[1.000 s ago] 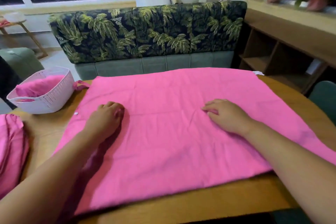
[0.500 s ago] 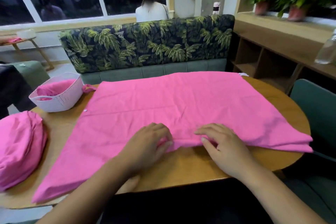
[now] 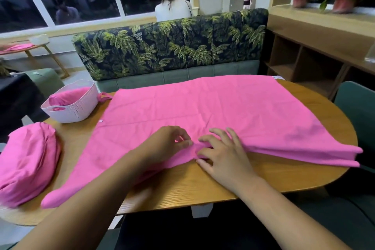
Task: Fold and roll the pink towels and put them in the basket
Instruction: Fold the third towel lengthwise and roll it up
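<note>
A big towel (image 3: pixel 213 111), pink, lies spread flat over most of the wooden desk (image 3: pixel 263 178). Its right corner hangs a little over the desk edge, and its left near corner points toward the person.

Both hands are at the middle of the big towel's near edge, close to each other. The left hand (image 3: pixel 164 146) has its fingers curled and pinches the edge of the cloth between thumb and forefinger. The right hand (image 3: pixel 223 158) holds a small raised fold of the same edge between the thumb and the forefinger, and its other fingers are spread and rest on the cloth.

Just beyond the big towel's far left corner stands a white basket (image 3: pixel 81 107), with pink cloth (image 3: pixel 67 95) already inside it; a small pink loop lies between the basket and the corner. To the left of the big towel, apart from it, a heap of towels (image 3: pixel 26 160) sits on the desk end.

Behind the big towel's far edge there is a sofa (image 3: pixel 172 46) with a palm-leaf pattern. A person (image 3: pixel 172 8) sits behind it, back to the camera.
</note>
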Action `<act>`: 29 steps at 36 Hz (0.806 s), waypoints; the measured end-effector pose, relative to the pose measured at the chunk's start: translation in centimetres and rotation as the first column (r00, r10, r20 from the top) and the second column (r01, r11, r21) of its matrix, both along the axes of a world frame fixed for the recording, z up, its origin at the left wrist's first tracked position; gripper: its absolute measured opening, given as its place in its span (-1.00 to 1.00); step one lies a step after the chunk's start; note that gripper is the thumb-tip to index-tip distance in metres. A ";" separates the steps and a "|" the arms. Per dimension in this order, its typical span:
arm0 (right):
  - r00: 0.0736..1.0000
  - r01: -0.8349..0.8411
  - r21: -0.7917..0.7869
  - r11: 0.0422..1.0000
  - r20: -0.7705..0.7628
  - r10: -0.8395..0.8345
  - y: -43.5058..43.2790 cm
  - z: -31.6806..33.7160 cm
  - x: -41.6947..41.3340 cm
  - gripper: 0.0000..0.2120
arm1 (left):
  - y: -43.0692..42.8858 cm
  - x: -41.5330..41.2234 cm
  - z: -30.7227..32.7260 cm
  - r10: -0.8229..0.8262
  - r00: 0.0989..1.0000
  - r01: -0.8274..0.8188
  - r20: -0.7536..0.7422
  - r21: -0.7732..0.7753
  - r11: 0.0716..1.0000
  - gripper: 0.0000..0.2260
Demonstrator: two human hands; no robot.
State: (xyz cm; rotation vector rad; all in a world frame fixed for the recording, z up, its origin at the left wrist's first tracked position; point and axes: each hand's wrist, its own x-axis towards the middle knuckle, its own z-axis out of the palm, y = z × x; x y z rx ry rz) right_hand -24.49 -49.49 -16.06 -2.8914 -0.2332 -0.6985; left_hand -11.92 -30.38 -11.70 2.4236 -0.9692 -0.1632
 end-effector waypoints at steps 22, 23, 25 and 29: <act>0.869 -0.233 0.392 0.890 -0.327 0.371 -0.5 3.6 -5.1 -0.86 | 5.3 -0.9 -0.9 0.049 0.999 -0.051 0.015 0.101 0.994 -0.76; 0.869 -0.202 0.418 0.885 -0.340 0.359 -0.5 3.6 -5.0 -0.86 | 5.6 -1.4 -0.9 0.018 1.000 -0.019 0.017 0.091 0.996 -0.77; 0.888 -0.125 0.436 0.891 -0.352 0.296 -0.4 3.7 -4.5 -0.87 | 6.3 -2.7 -0.8 -0.015 1.000 0.014 0.010 0.045 0.999 -0.78; 0.913 0.006 0.430 0.903 -0.370 0.171 -0.4 3.3 -2.8 -0.87 | 7.9 -6.1 0.1 -0.009 1.000 0.010 0.019 -0.069 0.998 -0.80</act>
